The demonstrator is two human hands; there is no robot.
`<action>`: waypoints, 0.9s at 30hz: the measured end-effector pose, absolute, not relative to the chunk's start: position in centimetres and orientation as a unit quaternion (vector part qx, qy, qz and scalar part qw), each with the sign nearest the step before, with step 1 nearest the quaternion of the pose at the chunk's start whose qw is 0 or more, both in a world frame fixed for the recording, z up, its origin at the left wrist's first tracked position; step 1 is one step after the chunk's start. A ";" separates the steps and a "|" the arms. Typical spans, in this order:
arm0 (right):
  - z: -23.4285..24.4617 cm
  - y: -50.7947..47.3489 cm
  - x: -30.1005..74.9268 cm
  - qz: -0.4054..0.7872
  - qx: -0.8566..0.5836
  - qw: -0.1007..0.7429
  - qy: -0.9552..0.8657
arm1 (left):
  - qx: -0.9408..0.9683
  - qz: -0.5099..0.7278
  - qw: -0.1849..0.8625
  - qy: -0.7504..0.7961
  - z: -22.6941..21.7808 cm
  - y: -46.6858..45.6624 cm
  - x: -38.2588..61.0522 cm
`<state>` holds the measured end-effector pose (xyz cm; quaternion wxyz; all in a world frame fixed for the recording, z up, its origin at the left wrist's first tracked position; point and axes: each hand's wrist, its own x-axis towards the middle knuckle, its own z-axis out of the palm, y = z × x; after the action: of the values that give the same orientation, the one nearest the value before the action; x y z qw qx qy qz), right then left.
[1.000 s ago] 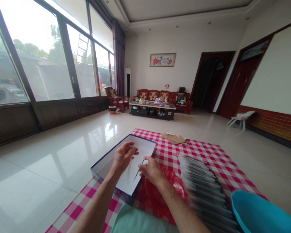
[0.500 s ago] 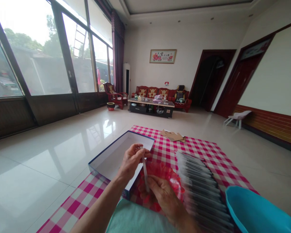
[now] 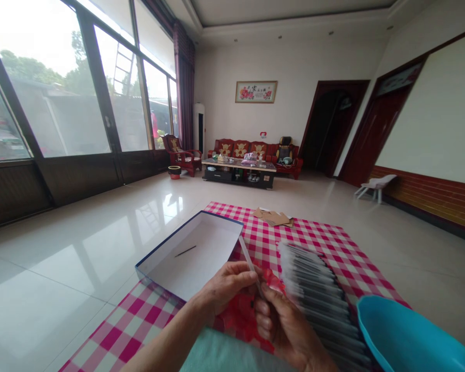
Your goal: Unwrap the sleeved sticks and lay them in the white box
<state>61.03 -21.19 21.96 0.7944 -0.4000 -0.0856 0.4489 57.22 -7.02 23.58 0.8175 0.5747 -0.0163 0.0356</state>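
My left hand (image 3: 227, 285) and my right hand (image 3: 281, 320) are close together over the red-and-white checked cloth (image 3: 318, 243). Both pinch a thin clear tube (image 3: 248, 260) that slants up and away from them. Under the hands lies a crinkled red plastic wrap (image 3: 242, 312). To the left an open white box with a blue rim (image 3: 191, 256) holds a single thin dark stick (image 3: 185, 251). To the right lies a long row of grey tube-like pieces with white ends (image 3: 318, 292).
A blue plastic basin (image 3: 406, 338) sits at the near right. Flat brown cardboard pieces (image 3: 273, 217) lie at the cloth's far edge. Glossy tiled floor surrounds the cloth; a coffee table (image 3: 238, 173), red sofa and a small white chair (image 3: 374, 185) stand far off.
My hands have drawn back from over the box toward me, taking the clear tube with them. A thin dark stick now lies alone in the box.
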 end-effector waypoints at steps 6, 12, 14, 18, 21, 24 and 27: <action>21.7 -21.4 61.4 0.442 -0.439 0.776 -0.098 | 0.540 0.055 0.839 0.023 23.3 -7.7 57.5; 21.9 -20.9 61.5 0.374 -0.533 0.742 -0.163 | 0.518 0.089 0.849 0.061 22.9 -8.3 57.7; 21.8 -20.9 61.5 0.330 -0.576 0.722 -0.196 | 0.517 0.097 0.847 0.072 22.8 -8.4 57.7; 21.9 -20.9 61.5 0.263 -0.639 0.681 -0.242 | 0.533 0.104 0.836 0.082 22.4 -8.5 57.8; 22.3 -21.0 61.4 0.234 -0.662 0.665 -0.254 | 0.545 0.111 0.827 0.080 22.5 -8.5 57.8; 22.7 -21.4 61.5 0.280 -0.620 0.700 -0.218 | 0.577 0.110 0.806 0.068 23.0 -8.2 57.6; 22.8 -22.1 62.1 0.349 -0.552 0.735 -0.184 | 0.687 0.109 0.717 0.050 23.8 -7.6 57.1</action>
<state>62.08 -22.07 22.85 0.7351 -0.5517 -0.1836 0.3486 57.09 -7.57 23.80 0.7166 0.6870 0.0500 0.1092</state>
